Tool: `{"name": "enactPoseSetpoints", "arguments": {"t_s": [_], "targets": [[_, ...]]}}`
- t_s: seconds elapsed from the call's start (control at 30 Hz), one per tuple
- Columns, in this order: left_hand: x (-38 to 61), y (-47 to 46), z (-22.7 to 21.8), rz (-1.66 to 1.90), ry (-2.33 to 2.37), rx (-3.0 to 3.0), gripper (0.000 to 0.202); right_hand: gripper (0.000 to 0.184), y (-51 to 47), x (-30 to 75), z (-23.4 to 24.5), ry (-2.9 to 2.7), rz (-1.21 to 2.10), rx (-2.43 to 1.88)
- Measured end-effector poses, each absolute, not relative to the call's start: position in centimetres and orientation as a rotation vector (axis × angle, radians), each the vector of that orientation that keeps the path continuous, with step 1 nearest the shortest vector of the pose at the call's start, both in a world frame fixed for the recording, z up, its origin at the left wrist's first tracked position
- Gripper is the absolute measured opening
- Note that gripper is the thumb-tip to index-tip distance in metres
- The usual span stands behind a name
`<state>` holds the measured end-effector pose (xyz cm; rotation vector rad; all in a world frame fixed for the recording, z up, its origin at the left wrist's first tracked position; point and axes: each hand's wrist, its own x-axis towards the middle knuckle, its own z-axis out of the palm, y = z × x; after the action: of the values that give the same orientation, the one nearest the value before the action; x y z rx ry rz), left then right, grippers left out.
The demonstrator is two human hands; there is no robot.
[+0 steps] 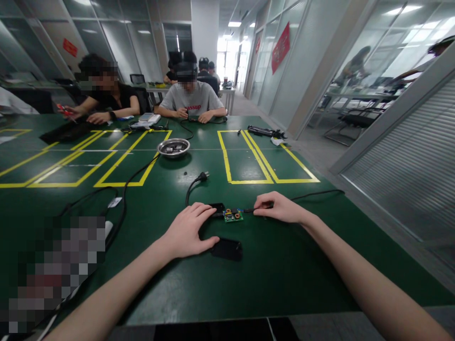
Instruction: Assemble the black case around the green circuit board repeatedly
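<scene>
A small green circuit board (233, 216) with copper-coloured coils lies on the table between my hands. My left hand (190, 231) is spread with the palm down. Its fingertips reach a black plastic case half (217, 207) left of the board, and its thumb rests at the edge of a second black case half (227, 249) nearer to me. My right hand (279, 207) pinches a black cable (249, 210) whose thin coloured wires run to the board's right side. Behind my left hand, a power cord with a two-pin plug (203, 176) curves up.
A metal bowl (173, 148) holding small parts stands beyond my hands. Yellow tape (250, 182) marks rectangles on the green table (291, 279). Black tools or parts (265, 132) lie far right. A blurred-out object (60, 270) and cables occupy the left. Two people (194, 97) work across the table.
</scene>
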<state>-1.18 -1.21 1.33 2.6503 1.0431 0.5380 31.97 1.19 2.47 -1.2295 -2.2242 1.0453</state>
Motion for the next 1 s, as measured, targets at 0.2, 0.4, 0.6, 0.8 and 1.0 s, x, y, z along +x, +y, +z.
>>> {"name": "enactPoseSetpoints", "arguments": {"t_s": [0.2, 0.4, 0.6, 0.8, 1.0], "targets": [[-1.7, -0.6, 1.1, 0.531, 1.086, 2.646, 0.067, 0.033, 0.2, 28.7, 1.4, -2.296, 0.916, -1.134], [-2.1, 0.2, 0.7, 0.566, 0.95, 2.595, 0.06, 0.02, 0.0, 26.8, -0.3, -2.301, 0.539, -1.25], [-2.4, 1.2, 0.5, 0.575, 0.805, 2.606, 0.065, 0.017, -0.3, 25.8, -0.9, -2.293, 0.426, -1.243], [-3.2, 2.2, 0.2, 0.723, 0.753, 2.547, 0.054, 0.017, -0.2, 25.8, -0.9, -2.31, 0.403, -1.25], [-3.2, 2.3, -0.1, 0.716, 0.797, 2.518, 0.054, 0.016, -0.1, 25.7, -1.1, -2.306, 0.402, -1.249]]}}
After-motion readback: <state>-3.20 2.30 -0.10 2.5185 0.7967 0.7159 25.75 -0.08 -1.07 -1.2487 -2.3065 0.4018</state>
